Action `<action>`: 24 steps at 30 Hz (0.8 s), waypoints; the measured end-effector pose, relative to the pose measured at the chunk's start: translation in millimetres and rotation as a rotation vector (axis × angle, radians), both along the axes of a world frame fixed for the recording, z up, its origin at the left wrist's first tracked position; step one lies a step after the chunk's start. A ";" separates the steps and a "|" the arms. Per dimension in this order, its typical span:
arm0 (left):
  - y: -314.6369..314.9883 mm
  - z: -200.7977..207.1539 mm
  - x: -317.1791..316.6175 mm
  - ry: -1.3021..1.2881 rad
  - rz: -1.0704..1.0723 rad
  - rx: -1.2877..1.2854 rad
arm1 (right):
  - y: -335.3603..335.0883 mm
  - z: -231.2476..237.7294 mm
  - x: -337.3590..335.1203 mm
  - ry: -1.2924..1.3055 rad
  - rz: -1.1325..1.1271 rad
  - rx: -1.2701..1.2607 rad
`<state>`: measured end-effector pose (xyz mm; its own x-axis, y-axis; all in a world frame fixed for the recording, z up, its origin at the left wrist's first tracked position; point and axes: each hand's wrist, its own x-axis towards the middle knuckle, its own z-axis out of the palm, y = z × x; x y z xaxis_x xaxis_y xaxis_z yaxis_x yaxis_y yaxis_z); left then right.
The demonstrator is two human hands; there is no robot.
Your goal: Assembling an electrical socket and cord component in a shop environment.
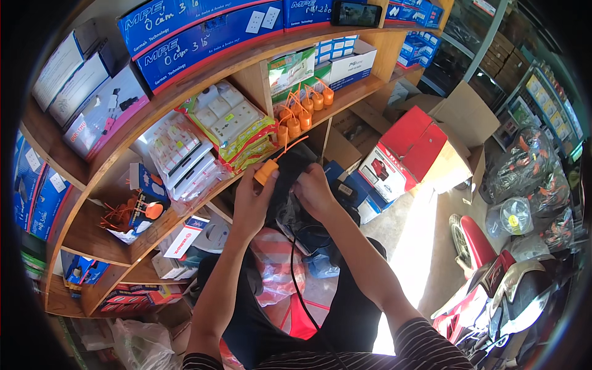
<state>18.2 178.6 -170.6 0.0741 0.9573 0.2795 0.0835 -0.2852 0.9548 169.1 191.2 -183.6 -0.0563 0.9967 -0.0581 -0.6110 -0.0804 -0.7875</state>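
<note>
Both hands meet in front of the shelf. The left hand (pixel 251 200) has its fingers closed around an orange plug (pixel 266 171); the right hand (pixel 314 191) grips a black cable bundle (pixel 288 185). Behind, more orange plugs (pixel 302 108) hang from the shelf (pixel 185 98).

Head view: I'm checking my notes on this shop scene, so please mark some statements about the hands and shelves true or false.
1. The left hand holds an orange plug. True.
2. The right hand rests on the red box. False: it grips the black bundle in front of the person.
3. A row of orange plugs sits on the wooden shelf. True.
4. The blue boxes lie on the floor. False: they are on the top shelf.
5. A black cable hangs down from the hands. True.
</note>
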 end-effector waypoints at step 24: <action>-0.2 13.6 -16.7 -0.409 -0.262 -0.322 | -12.6 -8.1 18.0 -0.098 -0.145 0.425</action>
<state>1.5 178.3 -157.0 0.2674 0.9630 0.0332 -0.3450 0.0635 0.9365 187.2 178.6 -191.7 0.0707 0.9304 0.3596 -0.5128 0.3431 -0.7870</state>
